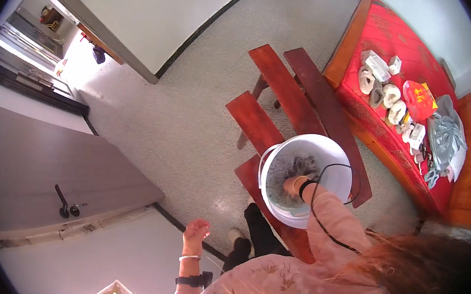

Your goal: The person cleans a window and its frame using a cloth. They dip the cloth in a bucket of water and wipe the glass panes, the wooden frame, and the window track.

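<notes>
A white bucket with a thin handle stands on reddish-brown wooden slats. Inside it is murky water with a dark, mottled mass whose kind I cannot make out. My right hand reaches down into the bucket beside that mass, its fingertips hidden below. A dark band circles the right wrist, and a thin black cord loops past the arm and over the bucket's rim. Off to the left, my left hand is raised in the air, fingers loosely bent, with nothing seen in it. Its arm wears a pale bangle and a black watch.
The wooden slats stretch away beyond the bucket. At right, a red-covered bed bears shoes, small white boxes, a red packet and a grey plastic bag. A grey door with a black handle stands left; speckled floor lies between.
</notes>
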A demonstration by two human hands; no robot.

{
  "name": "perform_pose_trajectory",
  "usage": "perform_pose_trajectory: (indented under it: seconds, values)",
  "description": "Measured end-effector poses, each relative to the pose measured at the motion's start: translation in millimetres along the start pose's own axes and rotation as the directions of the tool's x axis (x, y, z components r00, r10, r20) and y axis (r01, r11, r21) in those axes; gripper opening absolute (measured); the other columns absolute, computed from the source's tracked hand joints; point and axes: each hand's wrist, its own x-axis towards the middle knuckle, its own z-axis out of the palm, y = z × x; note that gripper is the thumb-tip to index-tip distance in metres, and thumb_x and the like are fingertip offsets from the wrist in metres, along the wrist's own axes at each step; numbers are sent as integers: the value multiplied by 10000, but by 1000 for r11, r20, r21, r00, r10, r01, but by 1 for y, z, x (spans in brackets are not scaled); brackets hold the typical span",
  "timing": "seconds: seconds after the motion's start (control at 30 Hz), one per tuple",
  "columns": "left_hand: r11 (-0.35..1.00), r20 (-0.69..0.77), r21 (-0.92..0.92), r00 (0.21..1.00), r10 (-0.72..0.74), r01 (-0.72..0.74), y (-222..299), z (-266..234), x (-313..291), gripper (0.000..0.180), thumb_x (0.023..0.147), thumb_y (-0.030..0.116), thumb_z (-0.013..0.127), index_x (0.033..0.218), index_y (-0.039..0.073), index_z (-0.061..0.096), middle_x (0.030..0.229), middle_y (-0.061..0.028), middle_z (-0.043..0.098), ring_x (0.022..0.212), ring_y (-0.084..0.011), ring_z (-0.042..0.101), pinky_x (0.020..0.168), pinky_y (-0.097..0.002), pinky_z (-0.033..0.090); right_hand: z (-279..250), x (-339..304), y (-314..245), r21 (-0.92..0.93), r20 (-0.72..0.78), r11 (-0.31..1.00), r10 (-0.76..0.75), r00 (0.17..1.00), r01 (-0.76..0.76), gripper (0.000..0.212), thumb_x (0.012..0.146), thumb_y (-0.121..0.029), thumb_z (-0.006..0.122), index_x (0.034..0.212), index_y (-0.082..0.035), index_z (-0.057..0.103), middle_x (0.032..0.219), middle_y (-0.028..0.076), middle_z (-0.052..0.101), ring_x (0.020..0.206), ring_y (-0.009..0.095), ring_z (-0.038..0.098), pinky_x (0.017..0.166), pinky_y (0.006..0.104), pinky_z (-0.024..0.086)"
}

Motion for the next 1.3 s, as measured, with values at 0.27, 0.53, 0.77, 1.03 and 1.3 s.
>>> perform_pose_trajectory:
  seconds: [0.27, 0.53, 0.77, 1.03, 1.3]
  values:
    - [989, 258, 57, 959, 115, -134, 73, 67, 51, 303, 886, 17, 583, 1185, 46, 547, 1116, -73, 625, 1026, -155, 591, 849, -294, 494, -78, -144, 18, 127, -644, 857, -312, 698, 500, 152, 804, -162, 585, 863, -50, 668, 800, 177, 614, 788, 375, 595, 708, 473, 466]
    - [740, 660, 285, 685, 309, -609, 117, 154, 89, 388, 872, 30, 598, 1252, 85, 540, 1192, -26, 577, 1084, -159, 552, 908, -294, 455, -27, -134, 52, 369, -471, 929, 149, 870, 41, 111, 852, -66, 568, 875, -60, 676, 845, 110, 626, 809, 290, 602, 737, 417, 472]
    - [849, 820, 230, 564, 95, -477, 152, 185, 134, 343, 894, 35, 579, 1235, 28, 542, 1218, -64, 582, 1120, -144, 548, 955, -291, 447, 34, 0, -37, 682, -32, 681, 394, 918, -268, 202, 916, -183, 530, 824, -76, 675, 798, 74, 615, 746, 249, 564, 732, 404, 444]
    - [828, 963, 123, 267, 34, -547, 221, 219, 172, 272, 889, 18, 576, 1161, 24, 571, 1005, -54, 591, 900, -113, 590, 793, -244, 488, 11, -114, -5, 864, -494, 342, 426, 758, 371, 297, 927, -274, 598, 711, -74, 637, 622, 69, 534, 551, 204, 424, 710, 352, 475]
    - [747, 986, 88, -49, -159, -659, 220, 308, 156, 448, 847, 42, 639, 1278, 51, 516, 1165, -86, 587, 1092, -190, 574, 873, -303, 484, -84, -322, -104, 667, -621, 281, 722, 306, 690, 250, 927, -57, 581, 1164, -1, 637, 974, 109, 670, 848, 174, 641, 734, 293, 508]
